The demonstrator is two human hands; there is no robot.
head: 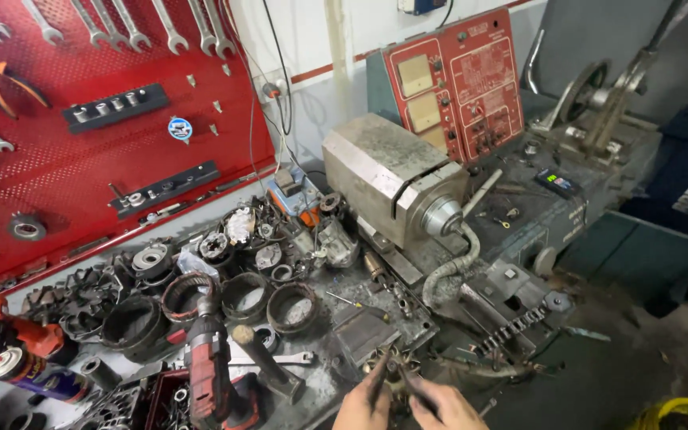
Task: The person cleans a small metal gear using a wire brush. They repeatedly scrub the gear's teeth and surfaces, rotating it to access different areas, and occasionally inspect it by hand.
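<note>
At the bottom edge of the head view, my left hand and my right hand grip a small dark metal rotor with claw-shaped poles between them. My right hand also seems to hold a thin dark tool against it; which tool I cannot tell. The part hovers over the front edge of the greasy metal workbench. Only fingers and knuckles of both hands show.
A red cordless drill and a hammer lie left of my hands. Several stator rings and alternator parts crowd the bench. A grey test machine with a red control panel stands behind. Wrenches hang on a red pegboard.
</note>
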